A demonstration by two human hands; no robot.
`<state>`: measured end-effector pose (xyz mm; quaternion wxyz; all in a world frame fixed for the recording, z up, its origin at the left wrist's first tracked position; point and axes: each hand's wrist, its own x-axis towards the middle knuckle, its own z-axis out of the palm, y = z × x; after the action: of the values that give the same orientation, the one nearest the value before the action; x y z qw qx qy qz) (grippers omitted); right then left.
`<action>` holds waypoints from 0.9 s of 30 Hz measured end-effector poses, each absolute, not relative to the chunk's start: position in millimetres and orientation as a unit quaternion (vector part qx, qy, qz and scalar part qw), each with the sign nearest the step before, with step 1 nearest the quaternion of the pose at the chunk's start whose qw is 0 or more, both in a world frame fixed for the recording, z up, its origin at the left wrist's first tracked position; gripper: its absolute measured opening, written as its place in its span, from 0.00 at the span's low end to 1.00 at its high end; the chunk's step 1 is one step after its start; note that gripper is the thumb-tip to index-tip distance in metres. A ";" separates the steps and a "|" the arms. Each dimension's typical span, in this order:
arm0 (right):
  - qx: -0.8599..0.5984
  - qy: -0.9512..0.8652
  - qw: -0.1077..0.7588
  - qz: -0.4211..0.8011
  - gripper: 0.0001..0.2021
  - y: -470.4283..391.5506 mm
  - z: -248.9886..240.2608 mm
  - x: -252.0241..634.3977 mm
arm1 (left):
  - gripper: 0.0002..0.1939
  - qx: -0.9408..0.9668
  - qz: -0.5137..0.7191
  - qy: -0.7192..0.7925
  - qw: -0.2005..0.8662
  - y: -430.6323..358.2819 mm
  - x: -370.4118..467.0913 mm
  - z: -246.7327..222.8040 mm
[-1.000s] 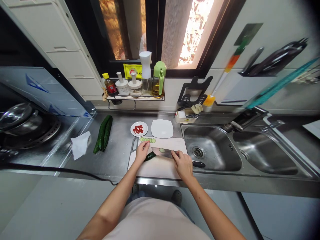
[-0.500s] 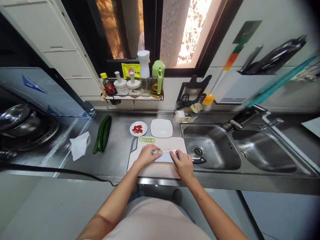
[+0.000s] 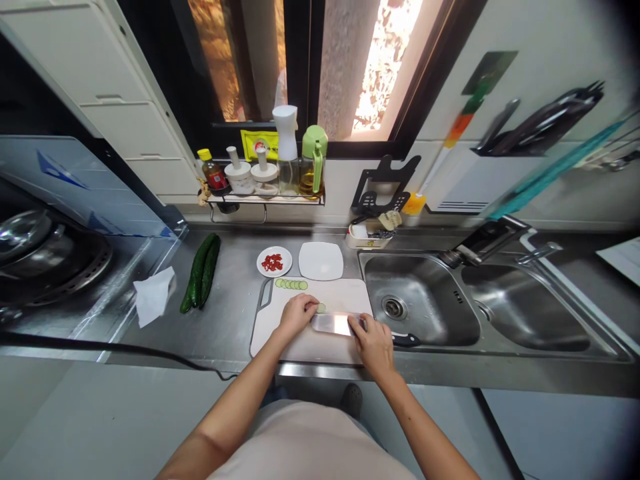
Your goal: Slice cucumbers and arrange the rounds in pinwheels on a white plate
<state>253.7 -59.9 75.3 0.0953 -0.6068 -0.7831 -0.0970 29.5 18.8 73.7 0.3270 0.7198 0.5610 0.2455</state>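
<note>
Two bare hands were seen low over the pale cutting board (image 3: 310,350), close to its middle. The knife (image 3: 333,324) was gripped by the right hand (image 3: 374,341), its fingers closed near the back of the blade, with the black handle (image 3: 407,340) left sticking out past the palm towards the sink. The fingers of the left hand (image 3: 297,315) were bent nearly together at the edge of a single cucumber slice (image 3: 321,309); whether it was pinched or merely touched could not be told.

Half a second earlier, that slice had been seen against the blade; now it was placed just beyond it, and the flat of the blade was exposed. Farther up the board, an overlapping row of slices (image 3: 291,285) was laid along the edge.

The board was set on a steel worktop (image 3: 235,320). Behind it, red chopped pieces (image 3: 273,262) were held on a round plate (image 3: 261,267), beside a square white plate (image 3: 321,261). Two whole cucumbers (image 3: 207,273) and a crumpled white sheet (image 3: 154,297) were placed to the left, and a double sink (image 3: 425,287) was built in at the right. Bottles and jars were lined up on a rack (image 3: 280,198), below a dark-framed window (image 3: 305,73).
</note>
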 end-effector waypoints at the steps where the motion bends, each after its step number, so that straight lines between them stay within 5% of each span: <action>1: -0.612 -0.780 0.092 -0.092 0.18 -61.2 74.2 255.8 | 0.09 0.702 0.248 0.580 0.331 23.5 27.5 70.4; 9: -0.650 -0.753 0.086 -0.055 0.21 -69.6 66.8 264.0 | 0.08 0.630 0.200 0.691 0.294 62.0 17.7 48.1; 27: -0.662 -0.744 0.091 -0.027 0.23 -72.5 64.1 260.7 | 0.11 0.704 0.117 0.674 0.191 92.5 25.8 29.1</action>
<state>260.7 -72.5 64.1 0.0908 -0.6619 -0.7436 -0.0266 25.8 92.5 29.1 0.1914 0.7041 0.6738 0.1167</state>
